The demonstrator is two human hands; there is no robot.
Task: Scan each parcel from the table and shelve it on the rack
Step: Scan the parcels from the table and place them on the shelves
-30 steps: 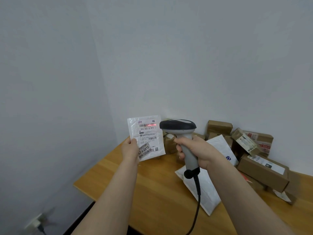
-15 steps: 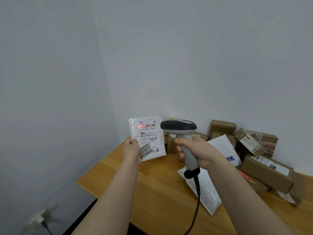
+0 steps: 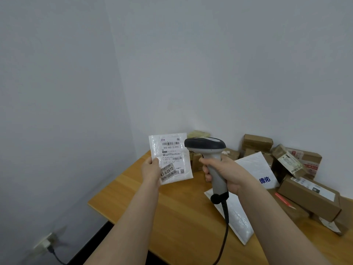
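— What does the left hand have?

— It pinches the small white parcel at its lower left edge. The thumb lies on the front; the fingers are hidden behind it. The parcel is upright with its printed label towards the camera, held in the air over the far left corner of the table and not resting on it.

— And the right hand?

— It is wrapped round the grey handle of the scanner. The dark head points left, just beside the parcel's upper right edge. Whether the two touch, I cannot tell. A black cable hangs from the bottom of the handle and runs down out of view.

— What lies under the arms?

— Under the right forearm a white bubble mailer lies flat on the wooden top. Behind it a second white mailer with blue characters leans against the pile.

— Which pile?

— Brown cardboard boxes, heaped on the right side of the table against the wall. Some are tilted and several carry labels. A few more small boxes sit in the corner behind the scanner, partly hidden.

— Anything off the table?

— Low on the left wall is a white socket with a plug and a dark lead in it, blurred.
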